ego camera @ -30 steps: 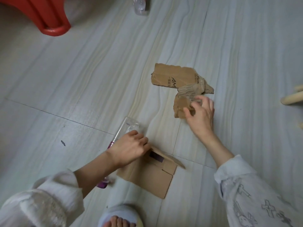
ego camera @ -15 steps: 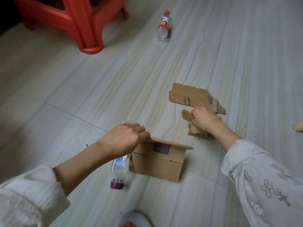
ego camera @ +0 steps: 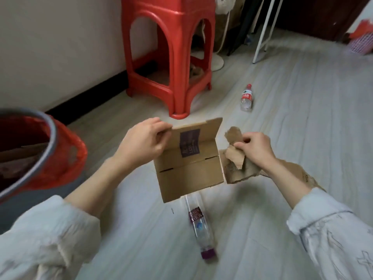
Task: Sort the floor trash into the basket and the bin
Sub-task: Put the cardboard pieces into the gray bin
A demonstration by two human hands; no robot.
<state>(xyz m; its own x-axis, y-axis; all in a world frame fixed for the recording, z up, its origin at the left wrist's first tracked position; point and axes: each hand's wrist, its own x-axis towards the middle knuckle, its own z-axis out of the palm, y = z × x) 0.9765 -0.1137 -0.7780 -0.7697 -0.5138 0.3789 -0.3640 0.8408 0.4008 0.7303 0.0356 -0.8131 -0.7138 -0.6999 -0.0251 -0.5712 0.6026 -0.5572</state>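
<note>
Gripping cardboard box [ego camera: 189, 162] and torn cardboard [ego camera: 235, 164], both hands have lifted them off the floor.

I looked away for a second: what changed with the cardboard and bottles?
Both hands lifted cardboard off the floor: the left hand raised the folded box, the right hand the torn pieces. The purple-capped bottle and the red-capped bottle stay lying on the floor.

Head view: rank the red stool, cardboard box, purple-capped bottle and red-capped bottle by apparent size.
1. red stool
2. cardboard box
3. purple-capped bottle
4. red-capped bottle

The bottles' order is unsure: the red-capped one lies farther from the camera.
</note>
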